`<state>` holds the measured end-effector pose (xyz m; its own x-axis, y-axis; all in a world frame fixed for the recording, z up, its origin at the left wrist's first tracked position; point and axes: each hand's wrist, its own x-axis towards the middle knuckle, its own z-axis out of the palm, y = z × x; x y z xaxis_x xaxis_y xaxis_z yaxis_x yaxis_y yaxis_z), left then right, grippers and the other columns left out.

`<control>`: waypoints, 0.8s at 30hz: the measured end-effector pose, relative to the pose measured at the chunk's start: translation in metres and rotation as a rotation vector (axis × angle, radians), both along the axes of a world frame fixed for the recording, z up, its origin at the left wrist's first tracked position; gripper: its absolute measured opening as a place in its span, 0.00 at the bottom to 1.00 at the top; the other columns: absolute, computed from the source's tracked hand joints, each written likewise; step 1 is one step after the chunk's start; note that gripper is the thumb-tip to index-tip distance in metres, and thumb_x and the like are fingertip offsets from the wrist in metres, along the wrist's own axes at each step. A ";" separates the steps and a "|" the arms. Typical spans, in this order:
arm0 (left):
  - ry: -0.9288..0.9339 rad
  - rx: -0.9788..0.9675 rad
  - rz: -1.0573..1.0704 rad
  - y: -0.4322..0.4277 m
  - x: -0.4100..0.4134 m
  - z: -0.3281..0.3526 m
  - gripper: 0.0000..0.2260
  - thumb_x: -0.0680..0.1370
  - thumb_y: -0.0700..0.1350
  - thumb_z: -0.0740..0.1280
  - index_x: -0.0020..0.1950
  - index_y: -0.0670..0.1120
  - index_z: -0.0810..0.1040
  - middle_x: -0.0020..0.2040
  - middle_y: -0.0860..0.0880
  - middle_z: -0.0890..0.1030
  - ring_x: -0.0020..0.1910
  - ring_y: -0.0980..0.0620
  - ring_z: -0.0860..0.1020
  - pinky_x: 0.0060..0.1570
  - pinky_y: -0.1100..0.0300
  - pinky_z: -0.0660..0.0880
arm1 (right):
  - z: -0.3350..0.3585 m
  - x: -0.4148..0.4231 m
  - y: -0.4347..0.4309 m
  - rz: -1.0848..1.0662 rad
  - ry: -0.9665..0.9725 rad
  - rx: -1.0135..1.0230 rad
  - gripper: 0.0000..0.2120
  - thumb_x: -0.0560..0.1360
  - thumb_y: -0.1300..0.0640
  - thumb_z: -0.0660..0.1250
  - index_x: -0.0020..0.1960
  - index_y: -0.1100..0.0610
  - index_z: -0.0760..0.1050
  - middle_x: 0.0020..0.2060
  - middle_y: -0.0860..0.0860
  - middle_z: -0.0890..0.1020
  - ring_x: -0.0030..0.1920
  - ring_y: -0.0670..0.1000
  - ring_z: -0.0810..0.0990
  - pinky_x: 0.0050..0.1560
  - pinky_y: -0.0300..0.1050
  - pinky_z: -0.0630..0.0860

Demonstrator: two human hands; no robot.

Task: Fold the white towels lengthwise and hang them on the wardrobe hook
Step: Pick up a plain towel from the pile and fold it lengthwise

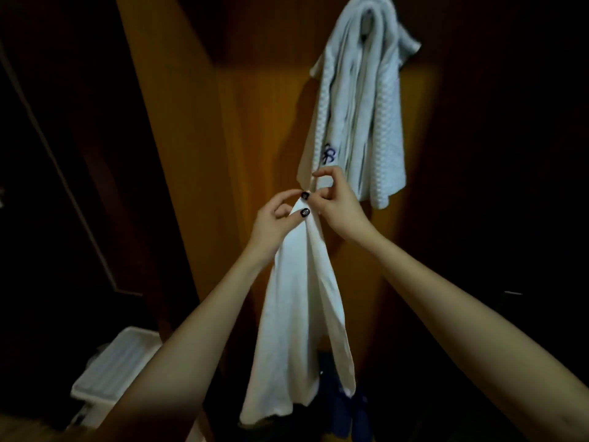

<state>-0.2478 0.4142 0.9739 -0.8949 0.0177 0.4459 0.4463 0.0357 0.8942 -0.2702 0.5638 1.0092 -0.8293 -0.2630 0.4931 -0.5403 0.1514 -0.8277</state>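
A smooth white towel [296,314] hangs down between my arms, doubled lengthwise, its top edge gathered at my fingertips. My left hand [275,220] pinches the top of it from the left. My right hand [338,208] pinches the same top edge from the right, fingers curled, touching the left hand. Above and to the right, several textured white towels [366,116] with a dark blue emblem hang bunched over the wardrobe hook [371,19], which is mostly hidden by them. My hands are just below the lower left corner of those hung towels.
The orange-brown wardrobe panel [255,138] stands behind the towels. A dark door or wall fills the left side. A white plastic bin [118,371] sits on the floor at lower left. Dark blue cloth [338,403] lies low behind the towel's bottom.
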 end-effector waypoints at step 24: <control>0.282 -0.121 0.105 0.059 -0.066 0.076 0.18 0.76 0.32 0.66 0.66 0.43 0.75 0.32 0.54 0.70 0.30 0.63 0.66 0.37 0.70 0.64 | -0.028 -0.007 0.104 -0.441 0.080 0.172 0.07 0.77 0.55 0.65 0.42 0.58 0.74 0.35 0.55 0.79 0.35 0.46 0.72 0.37 0.49 0.68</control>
